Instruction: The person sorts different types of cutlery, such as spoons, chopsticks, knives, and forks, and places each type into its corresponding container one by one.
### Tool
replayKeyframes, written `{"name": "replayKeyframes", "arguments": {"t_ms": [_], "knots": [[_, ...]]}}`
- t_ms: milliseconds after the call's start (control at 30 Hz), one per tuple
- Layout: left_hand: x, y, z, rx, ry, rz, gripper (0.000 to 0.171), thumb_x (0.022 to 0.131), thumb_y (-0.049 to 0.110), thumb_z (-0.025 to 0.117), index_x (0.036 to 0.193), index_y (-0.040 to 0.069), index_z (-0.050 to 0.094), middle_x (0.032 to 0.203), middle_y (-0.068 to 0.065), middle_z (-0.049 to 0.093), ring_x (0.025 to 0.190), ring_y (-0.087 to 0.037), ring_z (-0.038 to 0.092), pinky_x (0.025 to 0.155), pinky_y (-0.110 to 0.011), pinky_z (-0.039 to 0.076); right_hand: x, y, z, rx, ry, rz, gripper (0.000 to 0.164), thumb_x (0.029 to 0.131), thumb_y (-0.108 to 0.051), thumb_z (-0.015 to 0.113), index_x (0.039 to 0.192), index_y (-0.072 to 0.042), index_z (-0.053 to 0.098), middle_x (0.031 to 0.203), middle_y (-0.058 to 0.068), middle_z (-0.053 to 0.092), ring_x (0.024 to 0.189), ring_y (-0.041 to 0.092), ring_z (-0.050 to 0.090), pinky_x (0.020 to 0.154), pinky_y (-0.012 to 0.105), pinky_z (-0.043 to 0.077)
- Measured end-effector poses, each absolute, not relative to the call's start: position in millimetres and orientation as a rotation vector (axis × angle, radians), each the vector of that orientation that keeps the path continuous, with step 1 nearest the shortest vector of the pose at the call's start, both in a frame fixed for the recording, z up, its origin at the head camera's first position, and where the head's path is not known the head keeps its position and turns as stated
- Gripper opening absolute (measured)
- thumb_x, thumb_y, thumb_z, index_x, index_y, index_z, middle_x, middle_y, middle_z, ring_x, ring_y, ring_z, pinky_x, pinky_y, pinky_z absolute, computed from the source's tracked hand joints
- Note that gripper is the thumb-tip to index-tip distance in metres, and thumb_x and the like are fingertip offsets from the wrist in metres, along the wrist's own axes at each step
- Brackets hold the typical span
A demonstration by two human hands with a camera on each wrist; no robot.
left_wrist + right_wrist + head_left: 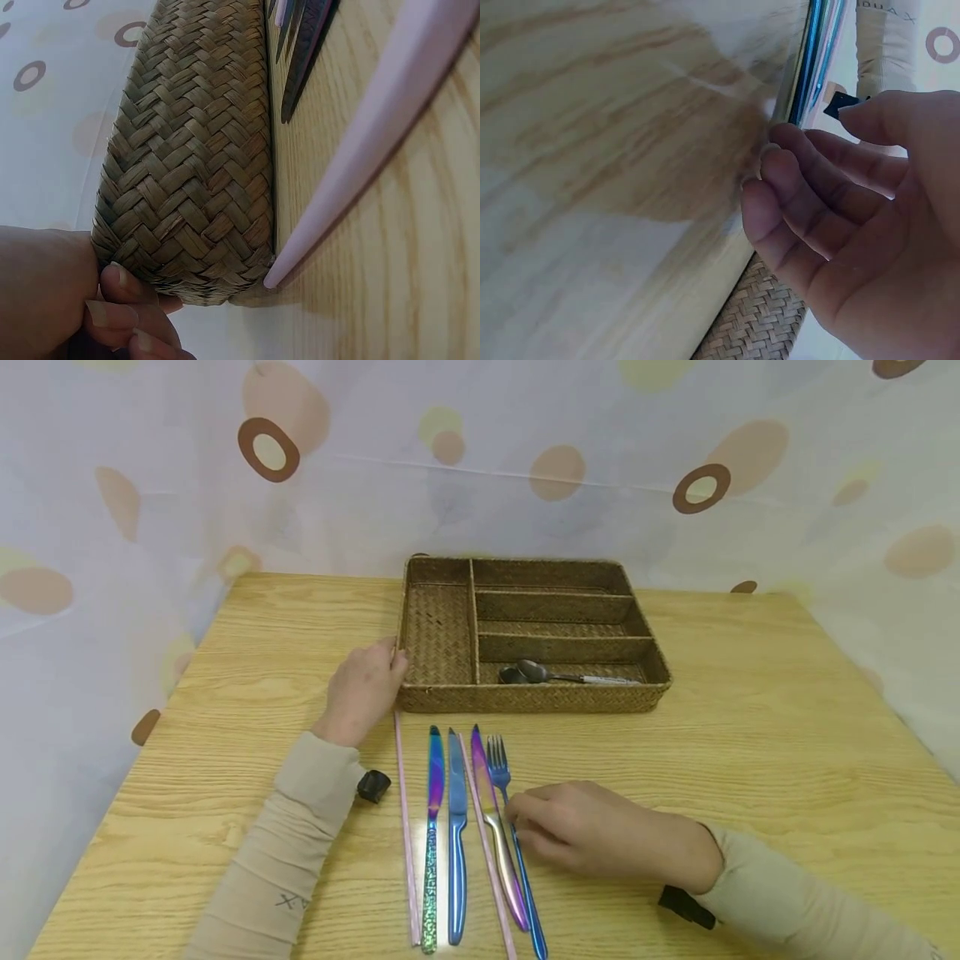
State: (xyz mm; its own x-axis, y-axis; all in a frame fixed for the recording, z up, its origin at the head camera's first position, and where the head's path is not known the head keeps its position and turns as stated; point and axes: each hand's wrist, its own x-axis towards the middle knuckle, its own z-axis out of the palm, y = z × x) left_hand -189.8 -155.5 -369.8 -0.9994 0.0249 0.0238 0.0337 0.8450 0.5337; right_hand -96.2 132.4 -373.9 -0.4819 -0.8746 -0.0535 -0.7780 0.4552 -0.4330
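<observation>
My left hand (365, 683) holds the front left corner of a woven cutlery tray (536, 697), thumb at the rim; the left wrist view shows its fingers (112, 315) against the tray's corner. My right hand (573, 828) is beside a blue fork (498, 768), its fingertips right at the handle. In the right wrist view the thumb stands apart from the loosely bent fingers (784, 176), with nothing between them. Left of the fork lie a purple-and-gold knife (504, 860), a pink chopstick (483, 843), a blue knife (457, 860) and a knife with a speckled handle (430, 877).
Another pink chopstick (406, 835) lies at the row's left end, its far tip by the tray's corner. Spoons (534, 672) lie in the tray's front right compartment. A patterned cloth (510, 518) hangs behind the wooden table (765, 735).
</observation>
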Motion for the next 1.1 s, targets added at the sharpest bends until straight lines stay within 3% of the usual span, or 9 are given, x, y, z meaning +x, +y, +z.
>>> {"name": "replayKeyframes", "arguments": {"t_ms": [167, 300, 500, 800, 1100], "knots": [[-189.9, -155.4, -369.8, -0.038, -3.010, -0.873, 0.045, 0.107, 0.024, 0.040, 0.141, -0.004, 0.050, 0.055, -0.001, 0.044, 0.041, -0.011, 0.034, 0.037, -0.024, 0.031, -96.6, 131.4, -375.1, -1.425, 2.423, -0.506, 0.014, 0.101, -0.016, 0.052, 0.106, -0.019, 0.065, 0.093, -0.011, 0.066, 0.076, -0.004, 0.056, 0.073, 0.018, 0.053], [-189.9, -155.2, -369.0, -0.035, -3.011, -0.875, 0.044, 0.107, 0.024, 0.040, 0.138, -0.003, 0.052, 0.055, -0.001, 0.044, 0.042, -0.011, 0.035, 0.038, -0.024, 0.031, -97.6, 131.7, -376.7, -1.416, 2.446, -0.476, 0.009, 0.101, -0.017, 0.054, 0.095, -0.020, 0.060, 0.079, -0.014, 0.057, 0.065, -0.005, 0.048, 0.063, 0.014, 0.048], [-189.5, -155.5, -367.8, -0.037, -3.010, -0.883, 0.045, 0.106, 0.024, 0.040, 0.140, -0.004, 0.050, 0.055, -0.001, 0.044, 0.042, -0.010, 0.035, 0.038, -0.024, 0.032, -99.0, 133.8, -378.4, -1.426, 2.487, -0.472, 0.020, 0.098, -0.015, 0.058, 0.079, -0.020, 0.053, 0.066, -0.015, 0.043, 0.057, -0.004, 0.038, 0.053, 0.011, 0.038], [-188.8, -155.0, -367.9, -0.031, -3.013, -0.893, 0.046, 0.106, 0.024, 0.040, 0.142, -0.004, 0.048, 0.053, 0.000, 0.042, 0.040, -0.010, 0.033, 0.037, -0.024, 0.030, -97.3, 135.6, -375.7, -1.332, 2.508, -0.481, 0.024, 0.096, -0.011, 0.058, 0.074, -0.021, 0.052, 0.063, -0.014, 0.042, 0.056, -0.004, 0.035, 0.052, 0.013, 0.037], [-189.3, -155.4, -368.2, -0.029, -3.008, -0.899, 0.046, 0.106, 0.024, 0.039, 0.142, -0.005, 0.049, 0.054, 0.000, 0.041, 0.042, -0.010, 0.033, 0.038, -0.024, 0.031, -93.9, 139.8, -375.9, -1.331, 2.625, -0.472, 0.023, 0.087, -0.003, 0.064, 0.073, -0.018, 0.052, 0.060, -0.013, 0.043, 0.053, -0.005, 0.032, 0.048, 0.011, 0.034]]}}
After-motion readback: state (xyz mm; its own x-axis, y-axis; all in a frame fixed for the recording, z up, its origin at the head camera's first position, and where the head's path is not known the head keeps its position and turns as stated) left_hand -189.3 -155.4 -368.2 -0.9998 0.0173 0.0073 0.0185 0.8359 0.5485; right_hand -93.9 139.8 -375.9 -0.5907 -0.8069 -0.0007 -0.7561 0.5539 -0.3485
